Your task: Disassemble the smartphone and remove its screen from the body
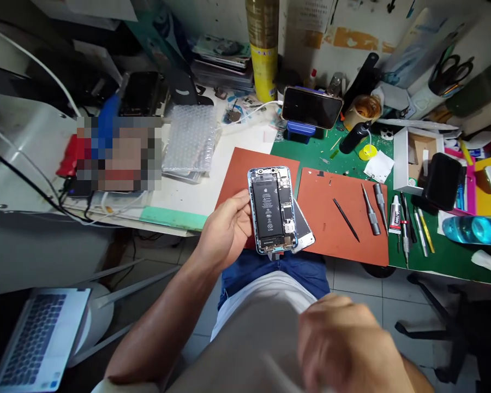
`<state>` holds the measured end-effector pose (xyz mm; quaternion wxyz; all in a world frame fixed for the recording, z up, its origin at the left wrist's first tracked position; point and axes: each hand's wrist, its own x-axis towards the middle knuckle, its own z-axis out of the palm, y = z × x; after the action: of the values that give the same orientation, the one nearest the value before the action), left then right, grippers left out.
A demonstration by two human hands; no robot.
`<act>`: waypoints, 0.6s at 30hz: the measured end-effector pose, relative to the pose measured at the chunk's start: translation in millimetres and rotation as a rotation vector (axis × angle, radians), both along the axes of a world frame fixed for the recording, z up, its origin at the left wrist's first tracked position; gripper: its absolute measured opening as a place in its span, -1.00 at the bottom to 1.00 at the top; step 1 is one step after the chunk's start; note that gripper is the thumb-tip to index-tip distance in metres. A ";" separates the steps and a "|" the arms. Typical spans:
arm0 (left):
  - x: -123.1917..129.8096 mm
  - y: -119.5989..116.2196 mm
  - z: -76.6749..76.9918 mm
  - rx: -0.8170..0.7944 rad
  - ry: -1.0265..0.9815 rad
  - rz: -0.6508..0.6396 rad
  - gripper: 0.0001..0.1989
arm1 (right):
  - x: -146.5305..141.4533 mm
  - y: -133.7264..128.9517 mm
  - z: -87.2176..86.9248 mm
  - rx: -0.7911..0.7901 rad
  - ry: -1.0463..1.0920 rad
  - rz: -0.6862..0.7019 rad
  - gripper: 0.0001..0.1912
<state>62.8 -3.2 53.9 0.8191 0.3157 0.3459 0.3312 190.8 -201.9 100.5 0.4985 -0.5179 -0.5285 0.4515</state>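
Observation:
My left hand [229,229] is closed on the left edge of a phone with its cover off [265,210]. The black battery, circuit board and blue frame of the phone face up. A second, whitish phone part [305,232] lies partly hidden beneath it, on the mat's edge. My right hand [343,338] is raised close to the camera, in front of my body, away from the phone. Motion smears its fingers, and a faint pale streak shows beside it, so what it holds, if anything, cannot be told.
Orange-brown mats [323,213] cover the desk front, with a black spudger [346,219] and screwdrivers [370,210] on the right one. Farther right are a glue tube [395,215] and a blue bottle [470,229]. A phone on a stand [312,107] and a yellow can [264,71] stand behind.

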 end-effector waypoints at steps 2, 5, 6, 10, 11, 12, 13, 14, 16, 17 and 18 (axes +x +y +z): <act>-0.5 2.0 -0.7 0.001 -0.006 0.015 -0.73 | 8.6 8.8 -19.7 -0.140 0.069 -0.174 -0.45; 0.2 3.3 -2.1 0.019 0.002 0.045 -0.74 | 9.7 11.0 -50.3 -0.413 0.176 -0.420 -0.64; 0.6 3.4 -2.7 0.023 0.008 0.048 -0.75 | 8.0 11.3 -58.7 -0.442 0.231 -0.443 -0.64; 1.4 3.3 -4.3 0.022 0.025 0.037 -0.78 | -0.7 18.0 -73.6 -0.419 0.347 -0.434 -0.61; 1.3 3.2 -4.5 0.023 0.027 0.034 -0.78 | -2.3 20.6 -73.4 -0.403 0.344 -0.431 -0.62; 1.3 3.1 -4.6 0.025 0.028 0.034 -0.78 | -3.4 23.1 -72.5 -0.390 0.334 -0.428 -0.63; 1.1 3.1 -4.7 0.028 0.028 0.035 -0.79 | -4.2 25.2 -71.3 -0.380 0.322 -0.429 -0.62; 1.0 3.0 -4.7 0.028 0.028 0.035 -0.79 | -4.7 27.0 -70.2 -0.373 0.310 -0.430 -0.61; 0.7 3.0 -4.6 0.027 0.031 0.036 -0.78 | -5.2 29.3 -68.9 -0.368 0.298 -0.436 -0.60; 0.6 3.0 -4.5 0.028 0.035 0.037 -0.77 | -5.4 30.0 -68.6 -0.367 0.296 -0.439 -0.60; 0.5 3.1 -4.2 0.029 0.039 0.035 -0.76 | -5.5 30.6 -68.5 -0.368 0.295 -0.439 -0.61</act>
<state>63.3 -0.2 49.6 0.8017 0.3278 0.3625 0.3442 185.3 -171.3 32.1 0.5532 -0.6300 -0.2358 0.4913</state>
